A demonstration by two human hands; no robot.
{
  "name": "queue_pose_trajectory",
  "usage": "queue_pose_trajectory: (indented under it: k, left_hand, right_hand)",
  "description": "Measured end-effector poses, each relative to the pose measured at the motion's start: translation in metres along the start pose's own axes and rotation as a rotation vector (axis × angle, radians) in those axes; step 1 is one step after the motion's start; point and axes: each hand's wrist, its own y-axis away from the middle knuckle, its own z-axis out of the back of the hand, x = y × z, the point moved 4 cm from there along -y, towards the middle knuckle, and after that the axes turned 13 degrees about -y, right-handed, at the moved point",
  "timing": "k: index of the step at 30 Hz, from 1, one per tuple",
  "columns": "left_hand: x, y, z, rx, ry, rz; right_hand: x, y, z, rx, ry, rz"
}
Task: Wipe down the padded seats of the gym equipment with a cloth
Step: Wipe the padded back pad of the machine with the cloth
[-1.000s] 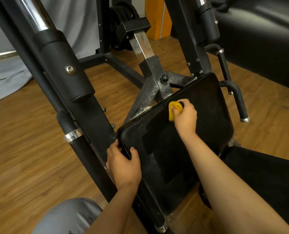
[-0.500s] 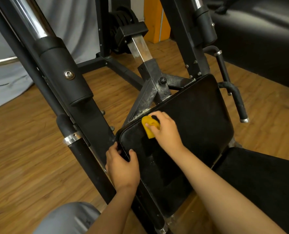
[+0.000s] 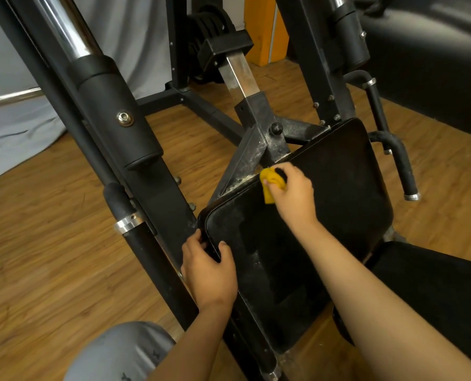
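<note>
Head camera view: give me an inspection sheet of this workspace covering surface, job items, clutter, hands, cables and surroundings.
Surface: black seat pad, tilted, with whitish dusty smears toward its near left corner.
Job's things: yellow cloth, bunched and pressed on the pad near its far edge.
Clutter: nothing seen.
Hands: right hand grips the cloth; left hand grips the pad's near left corner.
Cables: nothing seen.
Surroundings: black machine frame, scuffed seat post, weight plates, wooden floor, grey sheet.
</note>
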Motion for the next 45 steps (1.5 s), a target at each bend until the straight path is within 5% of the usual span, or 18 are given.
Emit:
queue_pose_trajectory:
  k: [8,16,25,31,45]
  left_hand:
    - [-0.002,-0.001,-0.001,-0.045,0.055,0.028]
    - [0.000,-0.001,-0.002,-0.033,0.082,0.075]
    - [0.000,-0.001,-0.002,-0.020,0.105,0.044]
    - [-0.001,0.000,-0.001,-0.023,0.105,0.059]
    - [-0.007,0.003,0.006,-0.032,0.145,0.069]
  right_hand:
    - [0.029,0.077,-0.041,0.374,-0.101,0.091]
    - [0.037,0.040,-0.038,0.061,-0.093,0.013]
    - [0.043,0.072,-0.053,0.483,-0.011,0.192]
    - [0.043,0.031,-0.041,0.210,-0.045,0.149]
    - [0.037,0.079,-0.042,0.476,-0.036,0.040]
